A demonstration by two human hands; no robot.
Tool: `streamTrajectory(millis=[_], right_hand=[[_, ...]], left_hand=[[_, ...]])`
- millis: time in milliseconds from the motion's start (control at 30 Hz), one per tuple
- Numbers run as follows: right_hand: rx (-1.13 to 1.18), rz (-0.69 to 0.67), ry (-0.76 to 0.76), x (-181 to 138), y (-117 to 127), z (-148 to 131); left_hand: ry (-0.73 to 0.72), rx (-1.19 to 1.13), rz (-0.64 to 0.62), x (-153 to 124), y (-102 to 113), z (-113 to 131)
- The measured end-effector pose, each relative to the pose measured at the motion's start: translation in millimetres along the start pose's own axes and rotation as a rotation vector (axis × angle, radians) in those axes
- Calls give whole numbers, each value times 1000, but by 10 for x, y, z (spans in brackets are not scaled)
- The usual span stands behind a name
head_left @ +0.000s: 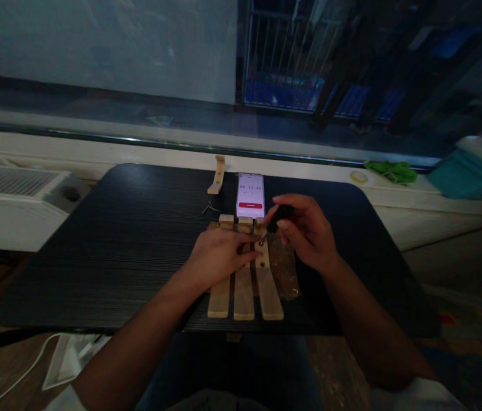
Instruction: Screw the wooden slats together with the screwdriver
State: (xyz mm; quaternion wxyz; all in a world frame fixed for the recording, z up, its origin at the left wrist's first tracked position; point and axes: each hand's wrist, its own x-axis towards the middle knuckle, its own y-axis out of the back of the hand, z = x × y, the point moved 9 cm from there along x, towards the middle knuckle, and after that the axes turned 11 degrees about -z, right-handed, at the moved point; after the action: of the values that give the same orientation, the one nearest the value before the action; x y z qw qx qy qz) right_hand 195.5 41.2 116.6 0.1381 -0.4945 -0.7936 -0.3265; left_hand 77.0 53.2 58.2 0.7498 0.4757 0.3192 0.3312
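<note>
Three curved wooden hooks lie side by side: a left hook [218, 302], a middle hook [244, 291] and a right hook [270, 291]. Across them rests my left hand [215, 254], palm down, with thumb and forefinger stretched out and apart, reaching the right hook. Wrapped in the fingers of my right hand [309, 231] is a screwdriver [281, 217] with a dark handle. It slants down left, its tip at the upper hole of the right hook, where a screw seems to sit. Under the hooks is a brown board [286, 274].
A phone [250, 194] showing a timer lies behind the hooks. Left of it are another wooden hook [218, 176] and several loose screws [210, 208]. On the windowsill are a tape roll [358, 177], a green bundle [392, 171] and a teal container [458, 171]. A radiator [18, 194] stands left.
</note>
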Motion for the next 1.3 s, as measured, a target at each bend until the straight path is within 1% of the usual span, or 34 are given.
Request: streamTrajectory(millis=[133,367,500,633,733,900,1000,1300], right_hand=[[-33,28,-31,11,9,22],[-71,79,-27,12,33,64],[-97,83,-45,20,25,94],[-101,103,-28,18,20,96],[-112,115,-12,17,19,88],[-158,144,-35,14,30,99],[-172,159,-16,13,30,84],[-144,70,18,22,34,20]], left_hand=[[-14,-10,13,11,-7,-4],[23,13,-50,35,-18,0],[42,28,-63,30,-7,-3],[37,34,-78,29,-4,4],[27,34,-82,31,-2,11],[26,45,-78,31,-8,7],[27,36,-71,32,-12,0],[16,16,-74,38,-17,2]])
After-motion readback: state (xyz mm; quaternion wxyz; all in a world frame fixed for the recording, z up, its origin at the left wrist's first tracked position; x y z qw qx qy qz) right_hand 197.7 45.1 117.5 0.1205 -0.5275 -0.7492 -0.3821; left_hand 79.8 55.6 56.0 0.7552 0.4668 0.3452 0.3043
